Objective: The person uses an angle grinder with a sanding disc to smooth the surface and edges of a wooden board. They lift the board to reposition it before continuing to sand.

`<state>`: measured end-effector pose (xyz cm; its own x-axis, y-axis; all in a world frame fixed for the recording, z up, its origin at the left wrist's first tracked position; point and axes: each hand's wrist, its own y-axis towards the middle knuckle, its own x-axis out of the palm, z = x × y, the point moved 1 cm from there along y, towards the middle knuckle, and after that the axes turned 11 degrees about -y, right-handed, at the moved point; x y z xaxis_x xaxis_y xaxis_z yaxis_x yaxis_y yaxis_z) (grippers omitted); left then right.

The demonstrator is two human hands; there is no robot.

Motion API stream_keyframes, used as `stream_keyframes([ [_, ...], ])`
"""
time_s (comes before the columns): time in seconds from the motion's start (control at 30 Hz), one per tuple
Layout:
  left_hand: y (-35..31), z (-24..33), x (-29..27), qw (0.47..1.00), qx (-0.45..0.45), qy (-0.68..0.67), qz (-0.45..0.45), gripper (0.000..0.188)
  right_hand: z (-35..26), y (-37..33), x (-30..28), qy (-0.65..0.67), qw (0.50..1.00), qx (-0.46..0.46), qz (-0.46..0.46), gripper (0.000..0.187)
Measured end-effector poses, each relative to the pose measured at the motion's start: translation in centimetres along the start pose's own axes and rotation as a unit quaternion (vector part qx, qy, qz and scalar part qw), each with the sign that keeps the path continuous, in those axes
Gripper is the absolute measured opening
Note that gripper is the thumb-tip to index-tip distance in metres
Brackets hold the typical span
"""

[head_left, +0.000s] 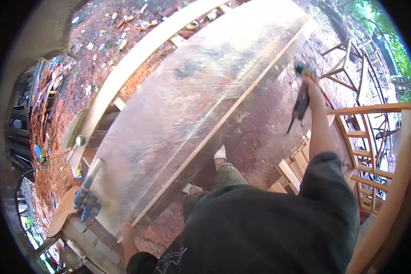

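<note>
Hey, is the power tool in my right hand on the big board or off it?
Off it. Your right hand holds the power tool beyond the board's near long edge, ground showing around it.

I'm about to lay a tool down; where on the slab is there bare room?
The middle of the broad, dusty, greyish wooden slab looks bare, between its pale straight edge and the long pale wooden beam. It is crowded at the lower-left end, with the blue-grey power tool and the left hand.

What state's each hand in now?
Left hand: at the large board; open or closed can't be told.
Right hand: closed, holding a power tool.
</note>
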<state>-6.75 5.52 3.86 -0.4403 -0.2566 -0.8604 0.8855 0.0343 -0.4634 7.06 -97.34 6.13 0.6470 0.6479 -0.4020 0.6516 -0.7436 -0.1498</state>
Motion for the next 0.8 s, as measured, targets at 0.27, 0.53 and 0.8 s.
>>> stream_keyframes([
  [0.27,-3.6,-10.2,-4.3,0.975,-0.207,-0.056,-0.059,0.035,-0.3,-23.1,1.5,0.029,0.985,0.154,-0.068,0.021],
  [0.53,-1.5,-14.2,-2.8,0.914,-0.276,-0.296,0.041,0.045,-5.4,-32.4,6.6,-0.024,0.981,0.065,-0.180,0.028],
  [0.8,-6.8,-14.2,6.9,0.860,-0.207,-0.195,0.423,0.048,-13.3,-44.7,19.2,-0.138,0.906,0.021,-0.400,0.019],
])
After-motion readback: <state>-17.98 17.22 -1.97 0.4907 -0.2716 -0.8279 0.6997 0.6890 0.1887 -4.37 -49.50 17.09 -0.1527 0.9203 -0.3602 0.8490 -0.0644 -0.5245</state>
